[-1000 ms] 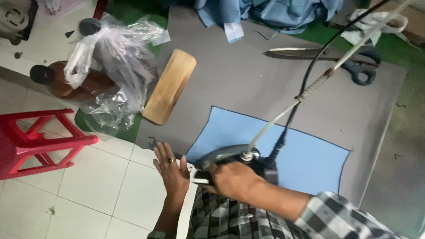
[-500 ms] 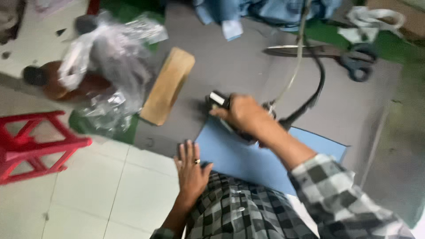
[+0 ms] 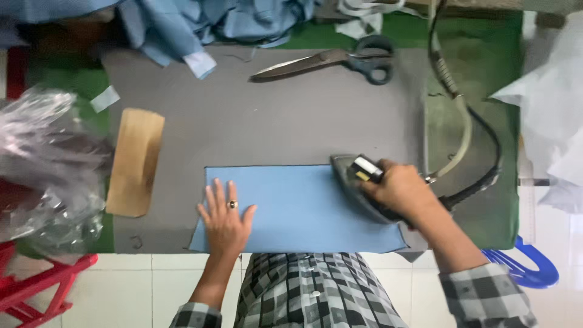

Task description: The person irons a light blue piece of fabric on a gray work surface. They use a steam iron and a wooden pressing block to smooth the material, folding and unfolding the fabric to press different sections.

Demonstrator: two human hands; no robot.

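Left hand: the left hand (image 3: 226, 222) is laid flat, fingers spread, on the near-left part of the blue fabric panel (image 3: 291, 209); a ring is worn on one finger.

Right hand: the right hand (image 3: 398, 191) is wrapped tight around the handle of the steam iron (image 3: 358, 182), which is parked on the right end of the panel, nose pointing left.

Fabric: one blue panel, spread out on the grey pressing mat (image 3: 273, 115), close to the near edge of the table.

Progress: the panel already looks pretty flat and smooth, so pressing is judged to be well underway; the stretch between iron and left hand is probably what's left, though fine creases can't really be made out at this sharpness.

Count: one iron, one pair of tailor's shears (image 3: 331, 61) at the far side, one wooden clapper block (image 3: 135, 161) at the left, one heap of blue cloth (image 3: 182, 21) at the back.

Hoses: two lines are seen running from the iron, a pale hose (image 3: 461, 130) and a black cord (image 3: 486, 176).

Extras: a crumpled clear plastic bag (image 3: 42, 170) far left, a red stool (image 3: 36, 285) below it.
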